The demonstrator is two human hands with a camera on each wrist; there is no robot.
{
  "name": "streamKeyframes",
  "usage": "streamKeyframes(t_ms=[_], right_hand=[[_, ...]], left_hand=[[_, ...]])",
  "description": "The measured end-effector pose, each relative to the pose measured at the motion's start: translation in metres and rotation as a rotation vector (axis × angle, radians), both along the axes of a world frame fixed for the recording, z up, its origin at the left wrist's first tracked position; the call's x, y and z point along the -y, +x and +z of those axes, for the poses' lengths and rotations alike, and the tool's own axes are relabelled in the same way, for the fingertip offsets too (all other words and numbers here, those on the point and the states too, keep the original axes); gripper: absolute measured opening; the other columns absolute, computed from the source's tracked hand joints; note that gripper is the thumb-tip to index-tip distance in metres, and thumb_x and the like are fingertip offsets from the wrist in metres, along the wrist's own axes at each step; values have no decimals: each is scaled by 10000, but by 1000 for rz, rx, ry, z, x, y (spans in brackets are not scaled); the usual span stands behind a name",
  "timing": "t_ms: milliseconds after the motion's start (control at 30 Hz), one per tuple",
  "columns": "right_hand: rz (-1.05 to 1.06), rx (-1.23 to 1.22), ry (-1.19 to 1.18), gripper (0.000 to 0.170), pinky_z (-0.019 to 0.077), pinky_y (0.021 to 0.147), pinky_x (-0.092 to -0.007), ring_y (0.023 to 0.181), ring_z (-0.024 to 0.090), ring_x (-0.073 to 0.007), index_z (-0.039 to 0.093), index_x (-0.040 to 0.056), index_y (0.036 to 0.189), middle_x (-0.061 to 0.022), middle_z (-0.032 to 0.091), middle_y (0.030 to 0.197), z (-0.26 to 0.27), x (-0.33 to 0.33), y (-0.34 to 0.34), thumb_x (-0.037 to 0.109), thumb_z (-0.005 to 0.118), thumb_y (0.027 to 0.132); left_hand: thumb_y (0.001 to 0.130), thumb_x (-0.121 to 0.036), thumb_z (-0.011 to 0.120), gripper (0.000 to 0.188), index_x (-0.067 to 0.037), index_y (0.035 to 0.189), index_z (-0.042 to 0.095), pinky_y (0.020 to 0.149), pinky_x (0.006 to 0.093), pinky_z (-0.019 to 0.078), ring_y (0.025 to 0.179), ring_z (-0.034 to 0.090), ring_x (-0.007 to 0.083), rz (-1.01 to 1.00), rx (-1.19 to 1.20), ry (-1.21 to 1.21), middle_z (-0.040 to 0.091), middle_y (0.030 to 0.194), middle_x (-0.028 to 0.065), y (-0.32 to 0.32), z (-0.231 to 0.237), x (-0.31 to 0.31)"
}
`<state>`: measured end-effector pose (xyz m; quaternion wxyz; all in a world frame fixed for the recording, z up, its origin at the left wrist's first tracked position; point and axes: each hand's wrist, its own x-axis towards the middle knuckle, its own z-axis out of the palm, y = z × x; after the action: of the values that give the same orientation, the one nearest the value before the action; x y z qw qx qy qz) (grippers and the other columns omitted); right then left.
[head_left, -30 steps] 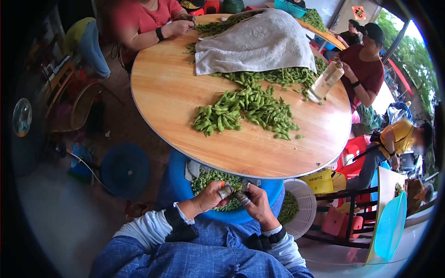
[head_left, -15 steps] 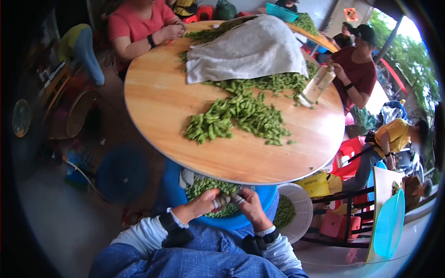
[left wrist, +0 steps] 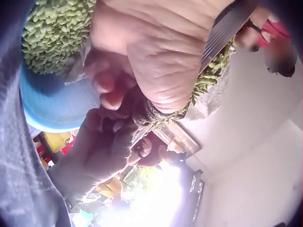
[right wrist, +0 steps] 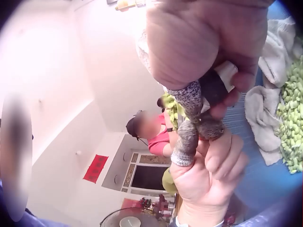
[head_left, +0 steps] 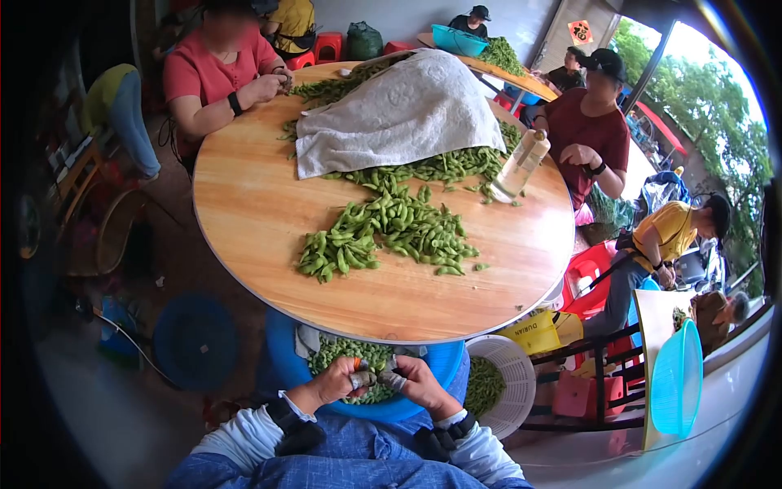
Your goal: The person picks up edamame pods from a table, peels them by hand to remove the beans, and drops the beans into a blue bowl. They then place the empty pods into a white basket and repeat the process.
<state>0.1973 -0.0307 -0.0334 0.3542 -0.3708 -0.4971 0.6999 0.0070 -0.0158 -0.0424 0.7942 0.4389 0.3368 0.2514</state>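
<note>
Both hands meet above a blue basin (head_left: pixel 277 346) of shelled green beans (head_left: pixel 332 350). The left hand (head_left: pixel 336 381) has its fingers curled, with grey covers on its thumb and forefinger and an orange one on another finger. Against its fingertips lie the grey-covered fingertips of the right hand (head_left: pixel 419 383). In the right wrist view the covered tips of the left hand (right wrist: pixel 203 165) and right hand (right wrist: pixel 203 52) touch; whether a pod is between them is hidden. Green pods (head_left: pixel 415 228) lie heaped on the round wooden table (head_left: pixel 244 204) in front.
A pale towel (head_left: pixel 399 114) covers more pods, with a clear bottle (head_left: pixel 521 167) beside it. Right of the basin stands a white basket (head_left: pixel 517 383) holding pods (head_left: pixel 484 385). A cloth (right wrist: pixel 265 113) hangs inside the basin. People sit around the table.
The head view has shifted, so the table sits lower and further left. The hands stay together over the basin; green seen between their fingertips earlier is no longer visible.
</note>
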Motion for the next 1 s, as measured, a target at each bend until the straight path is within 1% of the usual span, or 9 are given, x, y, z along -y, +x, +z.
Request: streamKeyframes(t_ms=[100, 200, 300, 433, 533, 567, 667, 767, 1000], right_hand=[[-45, 326, 236, 92, 377, 568, -216, 700, 426, -43, 537, -19, 826, 36, 495, 731, 1, 3, -10, 44, 578, 773], [-38, 528, 478, 58, 368, 541, -221, 667, 409, -43, 526, -20, 778, 36, 483, 700, 6, 2, -14, 20, 563, 758], [-181, 383, 267, 102, 374, 505, -281, 553, 411, -103, 531, -11, 745, -88, 455, 570, -5, 1, -18, 76, 574, 714], [-125, 514, 186, 95, 363, 496, -270, 561, 402, -89, 539, -20, 763, -64, 462, 574, -6, -4, -11, 66, 552, 723], [-36, 272, 208, 99, 361, 517, -256, 599, 406, -83, 545, -29, 784, -45, 478, 610, -7, -1, -18, 52, 530, 728], [32, 345, 149, 106, 370, 550, -243, 636, 422, -72, 556, -22, 807, -1, 501, 657, -2, -3, -15, 68, 536, 753], [-10, 58, -37, 114, 374, 576, -226, 648, 429, -55, 566, 2, 821, 34, 508, 688, 9, -3, -16, 106, 543, 781], [7, -41, -139, 132, 373, 596, -210, 656, 430, -37, 571, 20, 829, 58, 511, 726, 5, -2, -12, 145, 542, 799], [-36, 108, -62, 146, 357, 538, -214, 611, 404, -34, 564, 12, 803, 60, 500, 682, -9, -1, -12, 155, 533, 803]], left_hand=[[785, -109, 459, 119, -39, 750, 549, 419, 202, 334, 460, 436, 63, 59, -151, 141, 513, 558, 6, -1, -7, 0], [763, -86, 442, 123, -26, 763, 550, 465, 224, 366, 513, 460, 79, 146, -252, 239, 518, 584, 11, 1, -27, 0], [772, -116, 459, 130, -26, 810, 544, 548, 237, 398, 611, 486, 87, 177, -197, 156, 534, 672, 6, 1, -28, -2], [773, -147, 542, 181, -33, 910, 512, 648, 226, 409, 717, 490, 79, 305, 51, 111, 529, 802, -18, 4, 8, -6], [744, -237, 648, 316, -59, 955, 494, 550, 156, 373, 620, 465, 30, 271, 90, 281, 515, 795, -45, 14, -28, -6], [695, -189, 696, 322, -76, 928, 504, 513, 150, 353, 592, 448, 23, 290, 100, 185, 518, 756, -50, 12, -28, -4], [704, -190, 686, 281, -98, 910, 519, 499, 166, 367, 586, 457, 30, 216, 99, -56, 526, 727, -44, 2, -17, -3], [726, -180, 661, 197, -112, 861, 535, 483, 180, 371, 564, 459, 38, 201, 176, -68, 522, 695, -47, 4, -16, -3], [795, -146, 553, 59, -89, 797, 536, 457, 177, 337, 533, 434, 45, 350, 71, -101, 498, 659, -39, 8, -12, 1]])
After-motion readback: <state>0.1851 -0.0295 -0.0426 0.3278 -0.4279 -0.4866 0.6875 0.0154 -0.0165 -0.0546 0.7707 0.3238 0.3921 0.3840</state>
